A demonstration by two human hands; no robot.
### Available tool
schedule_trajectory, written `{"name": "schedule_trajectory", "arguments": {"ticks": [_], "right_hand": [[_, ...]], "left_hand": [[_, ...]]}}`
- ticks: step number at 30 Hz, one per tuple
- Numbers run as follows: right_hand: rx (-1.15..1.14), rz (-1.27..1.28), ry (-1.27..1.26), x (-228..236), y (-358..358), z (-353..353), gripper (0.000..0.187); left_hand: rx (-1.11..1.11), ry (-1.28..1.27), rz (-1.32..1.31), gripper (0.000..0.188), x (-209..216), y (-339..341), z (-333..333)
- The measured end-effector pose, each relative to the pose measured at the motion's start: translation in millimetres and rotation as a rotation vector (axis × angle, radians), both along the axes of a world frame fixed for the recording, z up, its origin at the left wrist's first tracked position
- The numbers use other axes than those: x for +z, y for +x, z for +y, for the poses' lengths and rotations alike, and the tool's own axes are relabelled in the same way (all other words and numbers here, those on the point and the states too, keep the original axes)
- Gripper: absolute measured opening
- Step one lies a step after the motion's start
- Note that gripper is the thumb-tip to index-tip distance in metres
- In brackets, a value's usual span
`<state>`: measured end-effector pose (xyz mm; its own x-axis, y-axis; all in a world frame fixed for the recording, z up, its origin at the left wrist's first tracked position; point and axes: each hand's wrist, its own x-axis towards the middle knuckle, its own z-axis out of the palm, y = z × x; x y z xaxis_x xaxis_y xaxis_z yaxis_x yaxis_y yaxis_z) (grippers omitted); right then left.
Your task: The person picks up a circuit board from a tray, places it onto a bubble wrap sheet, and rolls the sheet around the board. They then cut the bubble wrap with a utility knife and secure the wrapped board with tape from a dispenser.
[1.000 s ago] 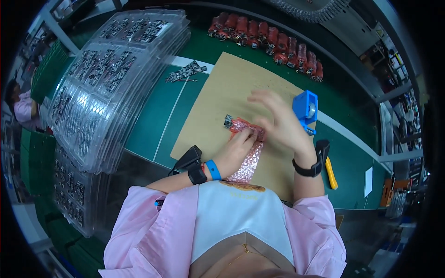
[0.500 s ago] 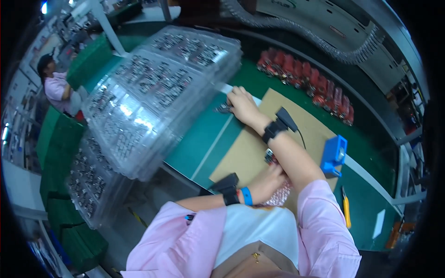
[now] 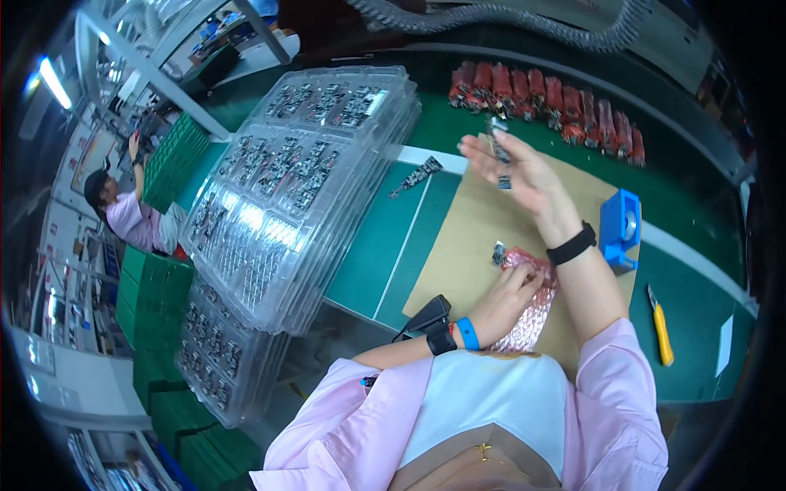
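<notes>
My right hand (image 3: 524,176) is raised above the brown cardboard sheet (image 3: 458,237), palm turned up. Between its thumb and fingers sits a small dark circuit board (image 3: 498,146), part of it hidden by the fingers. My left hand (image 3: 509,301) presses its fingers onto a pinkish bubble-wrap bag (image 3: 528,321) lying on the cardboard close to my body. At the bag's far end a bit of circuit board (image 3: 499,252) shows. Another cluster of circuit boards (image 3: 422,173) lies on the green table to the left of the cardboard.
Stacked clear plastic trays (image 3: 282,180) of boards stand on the left. A row of red bubble-wrapped bundles (image 3: 548,102) lies at the back. On the right are a blue tape dispenser (image 3: 620,229) and a yellow cutter knife (image 3: 660,331). A co-worker (image 3: 131,204) sits far left.
My right hand has moved right, from beside the trays to above the cardboard, with a circuit board in it. My left hand stays at the bubble-wrap bag. The view has shifted.
</notes>
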<state>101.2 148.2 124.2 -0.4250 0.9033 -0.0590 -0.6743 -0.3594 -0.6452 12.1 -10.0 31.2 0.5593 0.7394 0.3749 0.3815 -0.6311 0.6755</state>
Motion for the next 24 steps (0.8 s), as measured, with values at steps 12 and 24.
{"name": "schedule_trajectory", "arguments": {"ticks": [12,24], "right_hand": [[-0.17,0.027,0.098,-62.1,73.5,-48.7,0.014],[-0.15,-0.936,0.22,-72.8,128.7,-119.2,0.031]], "left_hand": [[0.056,0.047,-0.004,0.042,-10.5,15.8,0.7],[0.198,0.164,0.288,0.047,-51.5,15.4,14.9]]}}
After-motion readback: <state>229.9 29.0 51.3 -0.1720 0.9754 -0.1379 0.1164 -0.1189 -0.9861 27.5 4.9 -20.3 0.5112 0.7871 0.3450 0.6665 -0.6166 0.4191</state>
